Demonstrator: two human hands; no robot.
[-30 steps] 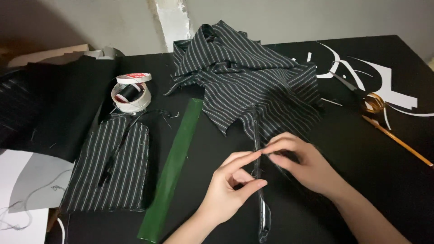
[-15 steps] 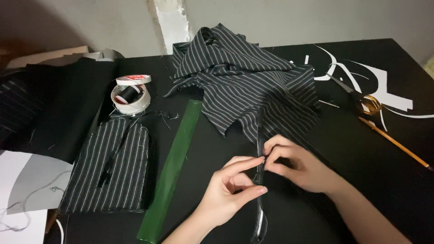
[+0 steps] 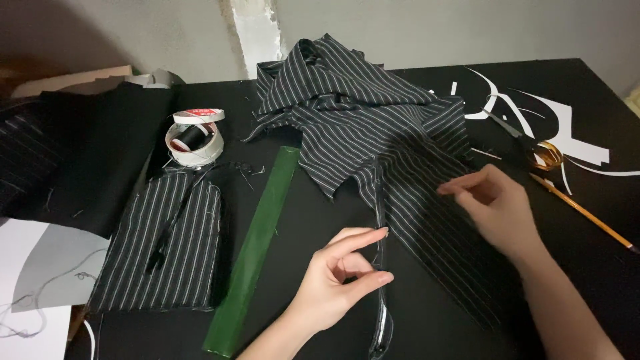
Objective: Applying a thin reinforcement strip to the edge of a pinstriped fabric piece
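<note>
Striped black fabric (image 3: 393,140) with thin white lines, heaped on our black table (image 3: 433,320), its seamed edge held at the front.

Nearest us, our left hand (image 3: 333,283) pinches the narrow dark seam strip (image 3: 381,267) between thumb and forefinger, other fingers curled; we judge a light, steady pinch best, keeping the edge taut and straight. Our right hand (image 3: 497,207) hovers over the cloth with fingers loosely gathered, holding nothing we can make out. Left of the strip lies a long green ruler (image 3: 257,243), then a folded striped piece (image 3: 163,250). Farther back sit white tape rolls (image 3: 195,137), gold-handled scissors (image 3: 543,155) and a yellow pencil (image 3: 583,212).
</note>
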